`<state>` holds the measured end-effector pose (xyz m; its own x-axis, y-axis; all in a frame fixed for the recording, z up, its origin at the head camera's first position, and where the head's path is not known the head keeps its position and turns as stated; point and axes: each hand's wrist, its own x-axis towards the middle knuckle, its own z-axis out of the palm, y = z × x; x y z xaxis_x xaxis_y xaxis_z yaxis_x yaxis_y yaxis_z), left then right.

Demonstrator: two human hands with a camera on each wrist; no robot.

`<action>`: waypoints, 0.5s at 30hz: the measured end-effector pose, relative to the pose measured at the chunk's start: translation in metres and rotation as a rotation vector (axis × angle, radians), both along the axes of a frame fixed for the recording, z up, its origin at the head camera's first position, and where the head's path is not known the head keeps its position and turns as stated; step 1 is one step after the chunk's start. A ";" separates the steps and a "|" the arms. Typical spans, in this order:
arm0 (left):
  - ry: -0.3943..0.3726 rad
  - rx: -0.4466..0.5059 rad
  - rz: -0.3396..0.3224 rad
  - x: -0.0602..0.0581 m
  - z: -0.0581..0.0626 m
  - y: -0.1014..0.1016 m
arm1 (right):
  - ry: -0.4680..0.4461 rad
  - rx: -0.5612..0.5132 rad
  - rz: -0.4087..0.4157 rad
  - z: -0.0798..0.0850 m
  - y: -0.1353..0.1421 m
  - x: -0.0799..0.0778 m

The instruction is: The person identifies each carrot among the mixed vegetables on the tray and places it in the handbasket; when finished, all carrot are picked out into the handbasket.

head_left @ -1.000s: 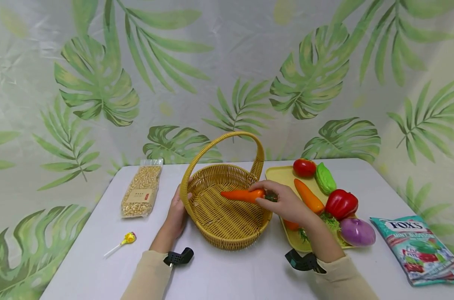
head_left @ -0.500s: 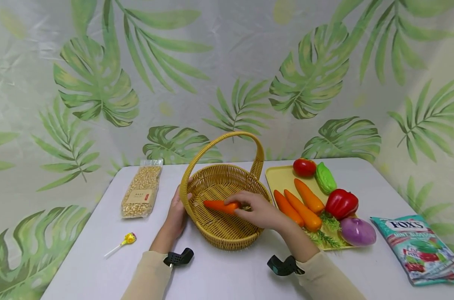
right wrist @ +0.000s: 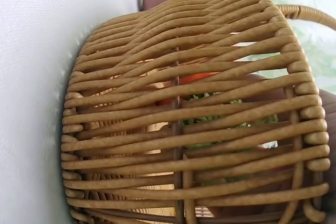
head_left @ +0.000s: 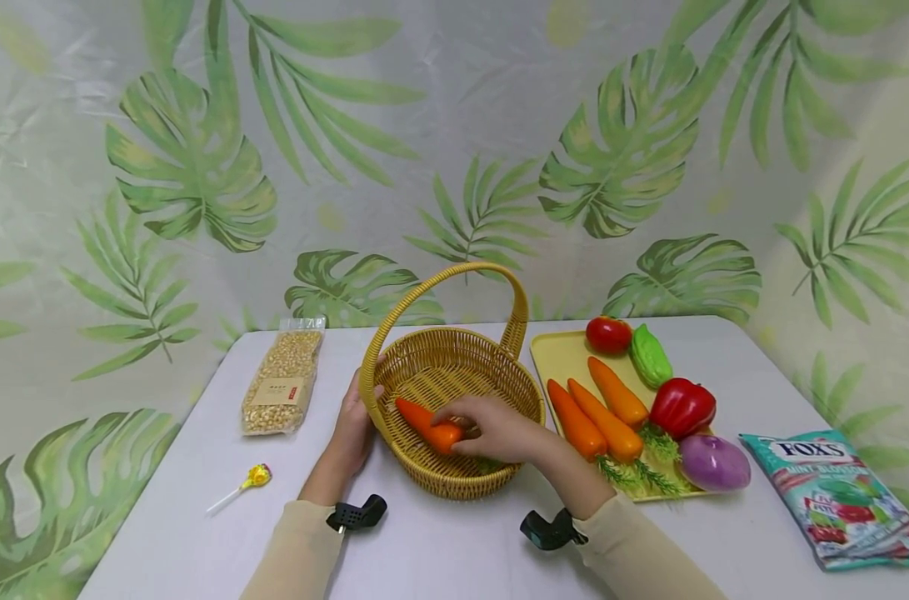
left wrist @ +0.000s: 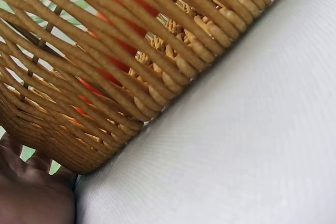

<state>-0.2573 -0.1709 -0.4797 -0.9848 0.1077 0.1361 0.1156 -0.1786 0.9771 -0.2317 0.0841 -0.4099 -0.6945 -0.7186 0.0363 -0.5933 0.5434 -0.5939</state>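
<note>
R hand (head_left: 491,427) has thumb & fingers pinching the thick end of an orange carrot (head_left: 424,425) down inside the wicker basket (head_left: 454,487), tip pointing back-left; fingertip contact's partly hidden, but it looks gripped. L hand (head_left: 352,429) grasps the basket's L side at the rim. Yellow tray (head_left: 562,350), just R of basket, has 3 more carrots (head_left: 607,421), tomato (head_left: 608,335), red pepper (head_left: 682,408), etc.

Soft, even light glares faintly off the backdrop (head_left: 72,100), blurred in the right-wrist view; the left-wrist view shows the left hand (left wrist: 34,192) dim.
</note>
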 end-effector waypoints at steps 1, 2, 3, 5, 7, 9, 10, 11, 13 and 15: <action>0.000 0.001 0.002 0.000 0.000 0.000 | 0.003 0.022 0.000 0.000 0.000 0.000; -0.001 0.003 0.004 0.000 0.000 0.000 | 0.000 0.045 0.002 0.000 -0.001 0.001; 0.000 0.003 0.008 0.000 0.000 0.001 | -0.006 0.067 0.005 -0.001 -0.001 0.001; 0.003 0.000 0.011 0.000 0.000 0.001 | -0.026 0.094 0.009 -0.001 -0.001 0.002; 0.005 0.000 0.014 0.000 0.000 0.001 | -0.047 0.104 0.012 -0.001 -0.002 0.002; 0.008 0.001 0.014 0.000 0.000 0.001 | -0.064 0.101 -0.001 -0.001 -0.002 0.003; 0.007 0.003 0.013 0.000 0.000 0.001 | -0.068 0.094 -0.014 -0.001 -0.002 0.003; 0.006 0.006 0.013 0.000 0.000 0.001 | -0.066 0.083 -0.026 -0.001 -0.002 0.003; 0.005 0.012 0.012 0.000 0.000 0.001 | -0.048 0.058 -0.056 -0.001 -0.002 0.004; 0.000 0.011 0.013 0.000 -0.001 0.001 | -0.013 0.024 -0.088 -0.001 -0.001 0.006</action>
